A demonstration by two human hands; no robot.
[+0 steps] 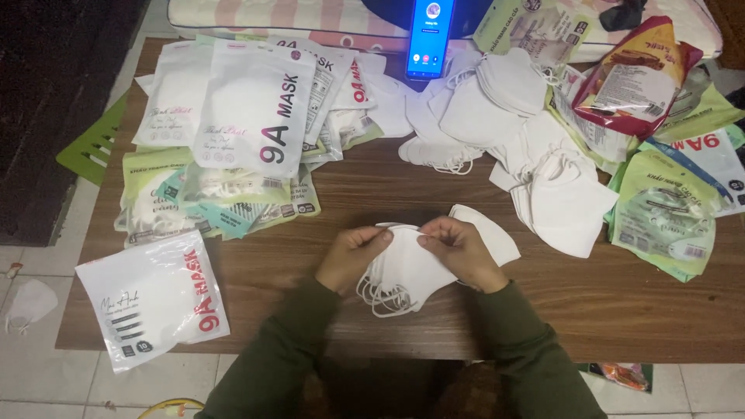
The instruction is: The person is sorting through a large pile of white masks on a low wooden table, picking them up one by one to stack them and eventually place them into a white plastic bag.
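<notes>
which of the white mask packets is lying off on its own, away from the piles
The white packet at the table's near left corner, overhanging the edge. The other white packets overlap in the far-left pile.

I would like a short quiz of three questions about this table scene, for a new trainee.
1. True or false: both hands hold the same stack of white masks.
2. The lit phone stands at which table edge: A near, B far, C left?
3. What lies on the floor tiles left of the table?

Key: 1 true. 2 B. 3 A single white mask.
</notes>
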